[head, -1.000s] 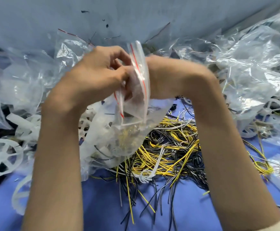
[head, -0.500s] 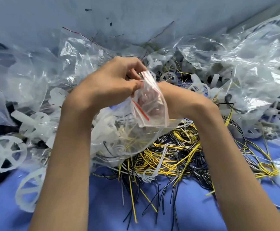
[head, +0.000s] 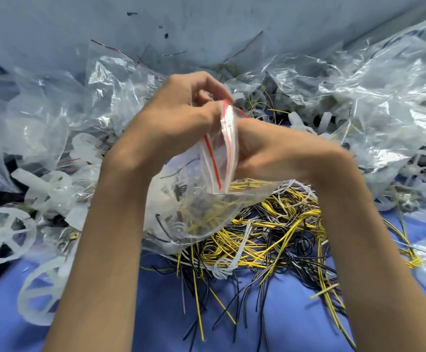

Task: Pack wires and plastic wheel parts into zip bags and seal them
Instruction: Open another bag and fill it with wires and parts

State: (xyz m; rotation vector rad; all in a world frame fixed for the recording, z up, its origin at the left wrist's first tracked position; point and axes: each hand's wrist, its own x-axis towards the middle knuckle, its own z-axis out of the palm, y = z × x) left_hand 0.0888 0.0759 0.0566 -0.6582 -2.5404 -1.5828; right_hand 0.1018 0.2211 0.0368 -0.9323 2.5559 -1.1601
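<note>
A clear zip bag (head: 196, 199) with a red seal line hangs between both hands above the table, with wires and a white plastic part inside it. My left hand (head: 179, 115) pinches the top corner of the bag's mouth with thumb and fingers. My right hand (head: 270, 151) grips the mouth from the right side, its fingers hidden behind the plastic. Under the bag lies a tangled heap of yellow, black and white wires (head: 265, 232). White spoked plastic wheels (head: 1, 237) lie at the left.
Crumpled clear bags (head: 359, 92) pile up along the back and right, some with wheel parts inside. More clear bags (head: 42, 110) cover the back left. A blue cloth (head: 156, 313) covers the table at the front. A grey wall (head: 207, 26) stands behind.
Both hands and the bag dropped lower over the second. The bag's mouth has been folded together, and the left thumb and fingers now pinch its top corner.
</note>
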